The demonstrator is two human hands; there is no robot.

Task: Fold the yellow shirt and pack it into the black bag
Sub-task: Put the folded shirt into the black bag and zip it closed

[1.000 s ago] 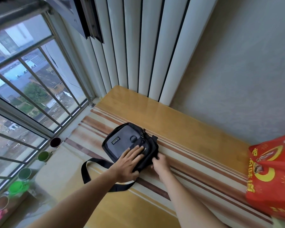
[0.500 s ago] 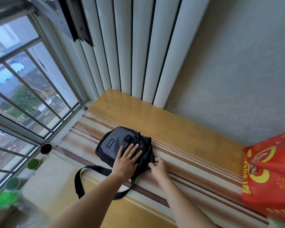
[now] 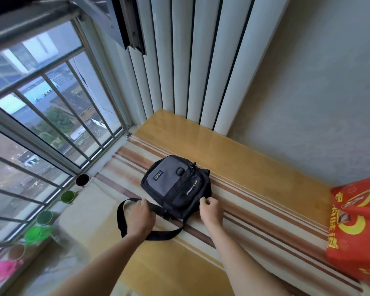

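Note:
The black bag [image 3: 175,184], a small shoulder bag with a grey front panel, lies flat on the striped cloth [image 3: 254,212] covering the wooden ledge. Its zips look closed. My left hand [image 3: 140,218] is closed around the black strap [image 3: 124,221] just left of the bag's near corner. My right hand [image 3: 209,210] pinches the bag's near right corner. No yellow shirt shows anywhere in the view.
A red plastic bag [image 3: 359,231] with yellow print sits at the right end of the ledge. Several small coloured cups [image 3: 67,196] line the windowsill on the left under the barred window [image 3: 51,124]. White vertical blinds [image 3: 192,60] hang at the back.
My left hand has come off the top of the bag and taken hold of the strap. My right hand has stayed at the bag's right corner. The bag's front now shows in full.

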